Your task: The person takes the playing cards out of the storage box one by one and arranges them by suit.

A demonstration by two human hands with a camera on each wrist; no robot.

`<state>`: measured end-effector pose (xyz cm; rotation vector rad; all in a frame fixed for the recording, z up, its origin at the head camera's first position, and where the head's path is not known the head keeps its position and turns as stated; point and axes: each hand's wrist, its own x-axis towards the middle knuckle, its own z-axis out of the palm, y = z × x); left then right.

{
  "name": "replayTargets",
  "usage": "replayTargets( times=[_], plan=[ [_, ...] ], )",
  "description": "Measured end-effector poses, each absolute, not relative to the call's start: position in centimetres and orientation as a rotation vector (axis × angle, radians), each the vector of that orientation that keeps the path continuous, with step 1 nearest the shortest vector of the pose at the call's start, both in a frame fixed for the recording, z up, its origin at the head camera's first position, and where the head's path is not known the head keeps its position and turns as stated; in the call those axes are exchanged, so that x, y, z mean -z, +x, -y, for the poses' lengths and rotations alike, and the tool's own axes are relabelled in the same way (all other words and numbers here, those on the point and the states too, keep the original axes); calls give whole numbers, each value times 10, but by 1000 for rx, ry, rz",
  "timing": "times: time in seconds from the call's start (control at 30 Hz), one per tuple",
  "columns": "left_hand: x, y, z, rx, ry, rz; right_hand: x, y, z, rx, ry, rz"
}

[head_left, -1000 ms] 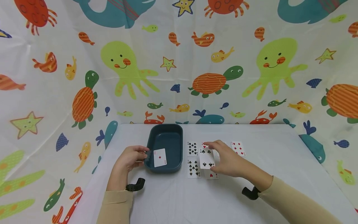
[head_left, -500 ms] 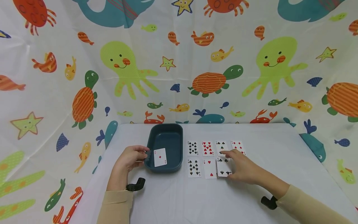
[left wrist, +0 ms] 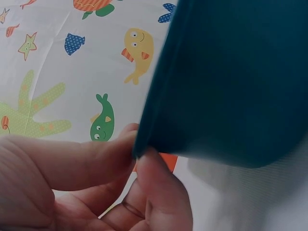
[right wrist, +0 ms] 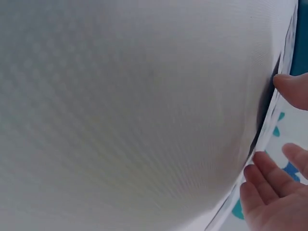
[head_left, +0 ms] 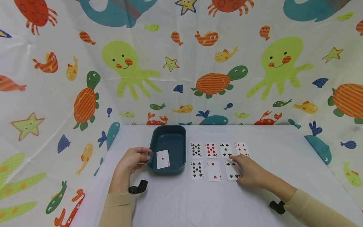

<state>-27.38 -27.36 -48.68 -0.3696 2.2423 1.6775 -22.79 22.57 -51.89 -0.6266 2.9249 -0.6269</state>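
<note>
My left hand [head_left: 135, 160] pinches the left rim of a dark teal plastic tub [head_left: 179, 157], thumb and forefinger astride the wall in the left wrist view. Inside the tub an ace of diamonds [head_left: 163, 159] lies face up. My right hand [head_left: 250, 171] holds a four of clubs [head_left: 231, 171] by its right side, forefinger near the top edge and thumb at the bottom corner. The card is down at the table, right of a two of hearts [head_left: 214, 171]. In the right wrist view the thumb [right wrist: 291, 91] and fingers show at the right edge.
A nine of spades [head_left: 197, 170] lies left of the two of hearts. Behind is a row with a spades card [head_left: 196, 150], hearts card [head_left: 211, 150], clubs card [head_left: 226, 149] and diamonds card [head_left: 241, 148]. A sea-animal curtain [head_left: 181, 66] hangs behind the white table [head_left: 198, 201].
My right hand has carried the four of clubs rightward and down, from over the hearts cards to a spot beside the two of hearts. My left hand has stayed on the tub.
</note>
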Motion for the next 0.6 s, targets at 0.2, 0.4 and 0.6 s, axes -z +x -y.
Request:
replayTargets(
  times=[0.2, 0.4, 0.6],
  plan=[
    [487, -274, 275, -1679, -362, -2240, 513, -233, -223, 612, -532, -2930],
    [488, -272, 275, -1700, -361, -2234, 500, -239, -203, 714, -544, -2927],
    [489, -273, 275, -1709, -367, -2223, 491, -240, -154, 788, -657, -2899]
  ],
)
